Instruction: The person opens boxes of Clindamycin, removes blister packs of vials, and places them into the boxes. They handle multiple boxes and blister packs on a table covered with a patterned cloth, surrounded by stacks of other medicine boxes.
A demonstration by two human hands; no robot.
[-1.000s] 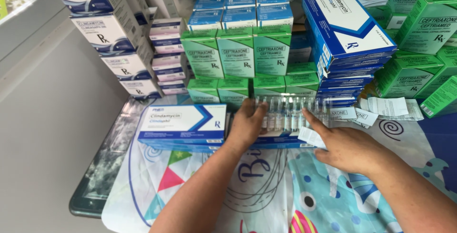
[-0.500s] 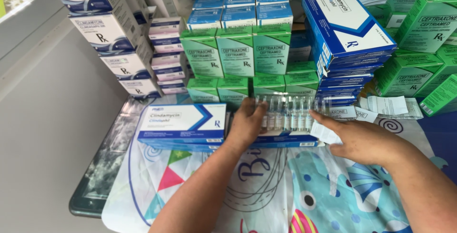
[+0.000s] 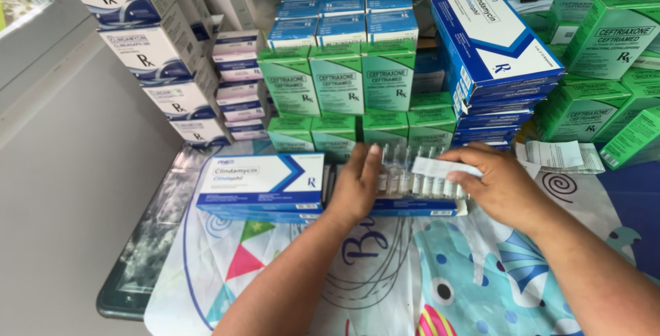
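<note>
Since a moment ago, the person's right hand has slid further over the row of clear glass ampoules, and a folded white leaflet now lies across the tops of the ampoules under its fingers. That hand is curled loosely, fingertips pressing the leaflet down. The left hand lies flat and open, fingers together, against the near-left end of the ampoules, steadying them.

The ampoules stand upright in an open blue carton, which lies on a table covered by a colourful patterned cloth. Touching the left side of that carton is a closed blue-and-white medicine box, lying flat.

Behind the ampoules stands a wall of green-and-white boxes, with smaller blue boxes stacked on top of them. To the right of the ampoules and a little behind, a tall stack of blue-and-white boxes leans slightly. More green boxes are piled further right, with a printed paper slip in front of them. Far left of the ampoules, white boxes form a leaning pile against a grey wall.
</note>
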